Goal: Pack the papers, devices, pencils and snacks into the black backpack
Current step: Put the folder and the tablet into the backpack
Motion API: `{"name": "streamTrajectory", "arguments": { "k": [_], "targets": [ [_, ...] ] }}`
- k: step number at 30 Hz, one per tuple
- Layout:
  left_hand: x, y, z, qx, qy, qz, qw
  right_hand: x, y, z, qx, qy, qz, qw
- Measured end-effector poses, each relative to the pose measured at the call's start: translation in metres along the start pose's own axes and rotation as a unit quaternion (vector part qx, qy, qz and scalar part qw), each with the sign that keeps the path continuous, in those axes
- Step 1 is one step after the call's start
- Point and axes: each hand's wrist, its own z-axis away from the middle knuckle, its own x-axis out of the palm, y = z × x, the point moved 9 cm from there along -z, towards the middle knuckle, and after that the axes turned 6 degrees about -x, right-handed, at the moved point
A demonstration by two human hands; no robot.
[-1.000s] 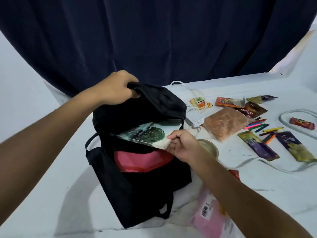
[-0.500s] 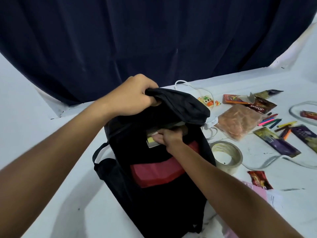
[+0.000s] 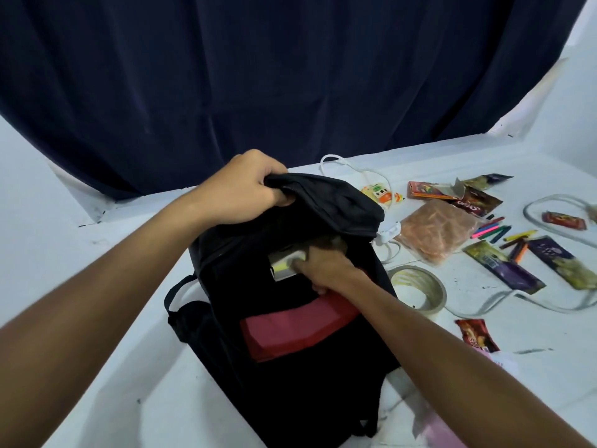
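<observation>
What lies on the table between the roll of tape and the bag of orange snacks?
In the head view, only a loop of white cable crosses near the backpack; otherwise bare table separates the roll of tape and orange snack bag.

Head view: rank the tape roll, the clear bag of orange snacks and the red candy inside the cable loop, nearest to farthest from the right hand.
1. Tape roll, just right of the right hand.
2. Clear bag of orange snacks, farther right, behind the tape.
3. Red candy, far right edge.

One black fabric backpack (image 3: 290, 367), one roll of beige tape (image 3: 416, 291), two long purple snack sachets (image 3: 504, 270) (image 3: 563, 261), and one clear bag of orange snacks (image 3: 436, 229).
</observation>
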Motion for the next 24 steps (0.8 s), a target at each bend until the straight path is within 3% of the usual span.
{"name": "streamTrajectory", "arguments": {
  "k": [4,6,12,16,20,24],
  "targets": [
    [0.0,-0.016,0.004,-0.025,0.004,0.035,0.999,0.01,-0.022,0.049,-0.082,-0.216,0.058,0.971],
    [0.002,-0.022,0.007,-0.034,0.005,0.052,0.998,-0.005,-0.017,0.071,-0.08,-0.262,0.102,0.956],
    [0.01,-0.03,0.011,-0.049,0.004,0.061,0.997,-0.063,0.049,0.093,0.001,-0.16,0.34,0.927],
    [0.015,-0.028,0.013,-0.061,0.007,0.063,0.996,-0.047,0.089,0.105,0.034,-0.162,0.324,0.932],
    [0.015,-0.028,0.015,-0.073,0.01,0.079,0.994,-0.057,0.086,0.109,-0.038,-0.049,0.303,0.951],
    [0.015,-0.026,0.015,-0.082,0.01,0.079,0.993,-0.093,0.075,0.108,-0.042,0.0,0.193,0.98]
  ]
}}
